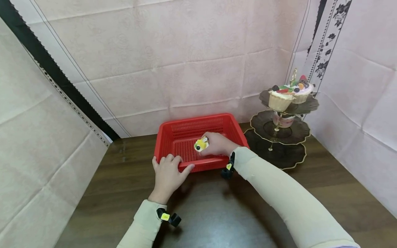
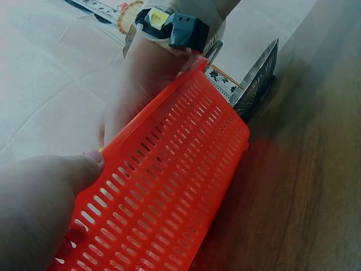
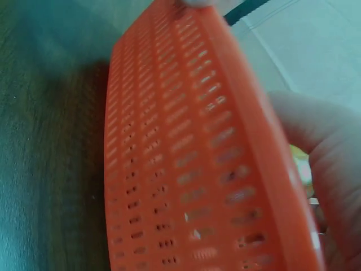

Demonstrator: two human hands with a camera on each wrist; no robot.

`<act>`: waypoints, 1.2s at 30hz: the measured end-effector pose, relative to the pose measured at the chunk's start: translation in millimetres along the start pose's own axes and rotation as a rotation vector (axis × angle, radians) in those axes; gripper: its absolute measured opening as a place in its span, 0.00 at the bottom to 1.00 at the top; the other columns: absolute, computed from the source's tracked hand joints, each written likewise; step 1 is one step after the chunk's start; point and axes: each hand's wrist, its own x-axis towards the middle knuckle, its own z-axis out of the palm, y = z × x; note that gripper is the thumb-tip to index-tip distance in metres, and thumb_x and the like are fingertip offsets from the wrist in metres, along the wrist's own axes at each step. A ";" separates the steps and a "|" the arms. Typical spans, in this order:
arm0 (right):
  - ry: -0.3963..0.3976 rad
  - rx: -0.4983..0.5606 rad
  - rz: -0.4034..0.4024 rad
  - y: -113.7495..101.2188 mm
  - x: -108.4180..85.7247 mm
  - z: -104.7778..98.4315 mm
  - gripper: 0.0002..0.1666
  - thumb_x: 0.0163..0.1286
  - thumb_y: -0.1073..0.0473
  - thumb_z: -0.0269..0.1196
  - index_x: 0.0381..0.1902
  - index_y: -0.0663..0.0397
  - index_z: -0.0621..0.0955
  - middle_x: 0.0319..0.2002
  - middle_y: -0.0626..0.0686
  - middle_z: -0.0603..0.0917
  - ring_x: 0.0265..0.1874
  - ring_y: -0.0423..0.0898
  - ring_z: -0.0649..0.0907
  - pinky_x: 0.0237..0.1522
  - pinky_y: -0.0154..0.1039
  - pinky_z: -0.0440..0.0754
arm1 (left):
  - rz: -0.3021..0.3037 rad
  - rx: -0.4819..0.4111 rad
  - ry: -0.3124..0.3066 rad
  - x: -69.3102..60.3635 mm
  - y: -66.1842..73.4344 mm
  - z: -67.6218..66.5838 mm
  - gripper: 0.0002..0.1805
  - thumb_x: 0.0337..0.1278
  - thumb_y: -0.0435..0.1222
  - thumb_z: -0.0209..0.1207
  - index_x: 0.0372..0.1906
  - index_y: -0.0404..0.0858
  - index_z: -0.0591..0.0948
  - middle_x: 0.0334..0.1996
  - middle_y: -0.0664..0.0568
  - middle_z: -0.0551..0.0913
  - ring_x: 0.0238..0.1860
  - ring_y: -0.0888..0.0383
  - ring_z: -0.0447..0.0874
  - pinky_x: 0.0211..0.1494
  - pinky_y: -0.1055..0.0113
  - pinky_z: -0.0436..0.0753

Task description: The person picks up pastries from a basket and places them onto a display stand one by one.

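A red plastic basket (image 1: 193,165) with slotted walls stands on the table. My left hand (image 1: 169,175) grips its near left rim, fingers over the edge and thumb outside; the left wrist view shows that thumb (image 2: 84,165) against the rim. My right hand (image 1: 217,144) reaches over the near wall and holds a small fruit-topped cake (image 1: 201,144) inside the basket. Its top is white and yellow with a dark round berry; the fingers cover the rest. In the right wrist view the basket wall (image 3: 169,141) hides most of the cake (image 3: 302,169).
To the right of the basket stands a dark three-tier stand (image 1: 280,137) with gold edges. Two fruit-topped cupcakes (image 1: 280,101) sit on its top tier and a pink dessert cup (image 1: 283,120) on the middle one. Pale cloth (image 1: 186,62) hangs behind the wooden table (image 1: 118,193).
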 end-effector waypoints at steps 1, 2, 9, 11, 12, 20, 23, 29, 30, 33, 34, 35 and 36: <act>0.015 0.016 -0.002 0.8 -2.0 -2.3 0.38 0.51 0.42 0.77 0.56 0.48 0.76 0.42 0.46 0.83 0.40 0.44 0.82 0.44 0.40 0.83 | 0.000 0.000 0.000 0.1 0.1 -0.2 0.27 0.58 0.64 0.60 0.36 0.44 0.83 0.36 0.48 0.79 0.41 0.46 0.77 0.67 0.26 0.52; 0.033 0.029 -0.005 1.7 -3.9 -4.8 0.37 0.51 0.43 0.78 0.55 0.48 0.76 0.42 0.47 0.83 0.40 0.45 0.82 0.44 0.40 0.83 | 0.000 0.000 0.002 0.2 0.1 -0.5 0.27 0.58 0.64 0.60 0.36 0.44 0.83 0.36 0.48 0.79 0.41 0.46 0.77 0.67 0.26 0.52; 0.142 0.076 -0.010 9.7 -13.9 -23.8 0.34 0.51 0.45 0.78 0.53 0.47 0.76 0.43 0.47 0.82 0.42 0.46 0.81 0.47 0.43 0.83 | -0.007 -0.004 -0.001 0.1 -0.4 -0.6 0.28 0.59 0.65 0.59 0.36 0.43 0.83 0.36 0.48 0.80 0.41 0.45 0.77 0.68 0.26 0.51; 0.173 0.079 -0.007 11.1 -18.0 -30.2 0.35 0.53 0.45 0.77 0.54 0.49 0.76 0.45 0.48 0.81 0.44 0.47 0.81 0.50 0.45 0.82 | -0.007 -0.008 0.002 -0.3 -0.7 0.0 0.28 0.59 0.65 0.59 0.36 0.43 0.83 0.36 0.48 0.80 0.41 0.45 0.77 0.67 0.26 0.51; 0.189 0.079 -0.010 11.4 -20.2 -33.7 0.35 0.54 0.45 0.77 0.54 0.50 0.76 0.46 0.49 0.81 0.45 0.48 0.81 0.51 0.46 0.82 | -0.007 -0.009 0.003 -0.4 -0.9 0.2 0.28 0.59 0.65 0.59 0.36 0.43 0.83 0.36 0.48 0.80 0.41 0.45 0.77 0.67 0.26 0.51; 0.337 0.053 -0.043 15.1 -41.8 -63.6 0.35 0.56 0.44 0.75 0.54 0.57 0.77 0.47 0.54 0.82 0.45 0.51 0.81 0.51 0.49 0.80 | -0.005 -0.017 0.006 -1.4 -1.4 -0.2 0.28 0.60 0.65 0.59 0.35 0.43 0.83 0.36 0.48 0.80 0.40 0.45 0.77 0.67 0.25 0.50; 0.384 0.038 -0.032 17.2 -51.5 -74.7 0.36 0.57 0.42 0.74 0.56 0.58 0.77 0.49 0.56 0.82 0.47 0.52 0.81 0.53 0.51 0.80 | -0.001 -0.016 0.015 -1.7 -1.5 -0.1 0.28 0.59 0.65 0.59 0.35 0.43 0.83 0.35 0.48 0.80 0.40 0.46 0.77 0.67 0.25 0.50; 0.454 0.045 0.031 29.3 -68.3 -93.5 0.40 0.59 0.38 0.71 0.59 0.60 0.77 0.52 0.59 0.81 0.50 0.55 0.79 0.55 0.53 0.78 | 0.007 -0.018 0.024 -1.1 -0.9 0.1 0.27 0.59 0.65 0.59 0.34 0.43 0.82 0.35 0.49 0.79 0.39 0.46 0.77 0.67 0.25 0.50; 0.459 0.052 0.047 31.7 -71.0 -96.2 0.40 0.60 0.38 0.71 0.60 0.60 0.76 0.53 0.60 0.80 0.51 0.56 0.79 0.56 0.54 0.77 | 0.007 -0.020 0.021 -1.0 -0.6 0.1 0.27 0.59 0.65 0.59 0.34 0.43 0.82 0.35 0.49 0.79 0.39 0.46 0.77 0.67 0.25 0.50; 0.466 0.086 0.089 39.5 -79.1 -103.1 0.44 0.62 0.37 0.69 0.65 0.61 0.73 0.57 0.62 0.78 0.55 0.58 0.77 0.59 0.56 0.76 | 0.003 -0.022 0.012 -0.8 0.0 0.1 0.28 0.59 0.65 0.59 0.35 0.43 0.83 0.35 0.48 0.80 0.40 0.46 0.77 0.67 0.25 0.50; 0.471 0.095 0.102 42.0 -81.8 -105.2 0.45 0.63 0.37 0.69 0.66 0.61 0.72 0.58 0.63 0.78 0.56 0.58 0.77 0.60 0.57 0.75 | 0.001 -0.020 0.008 -0.8 0.0 0.2 0.28 0.60 0.65 0.59 0.35 0.43 0.83 0.35 0.48 0.80 0.40 0.46 0.77 0.68 0.25 0.50; 0.476 0.106 0.113 44.5 -84.5 -107.2 0.46 0.63 0.37 0.69 0.67 0.62 0.71 0.59 0.63 0.77 0.57 0.58 0.77 0.61 0.57 0.75 | 0.001 -0.019 0.006 -0.8 0.2 0.3 0.27 0.59 0.65 0.59 0.35 0.43 0.83 0.35 0.48 0.80 0.40 0.46 0.77 0.68 0.25 0.50; 0.483 0.110 0.123 46.5 -87.2 -109.2 0.46 0.63 0.37 0.68 0.68 0.62 0.70 0.60 0.64 0.77 0.57 0.59 0.77 0.61 0.57 0.75 | 0.001 -0.019 0.006 -0.8 0.3 0.5 0.27 0.59 0.65 0.59 0.35 0.43 0.83 0.35 0.48 0.80 0.40 0.46 0.77 0.68 0.25 0.50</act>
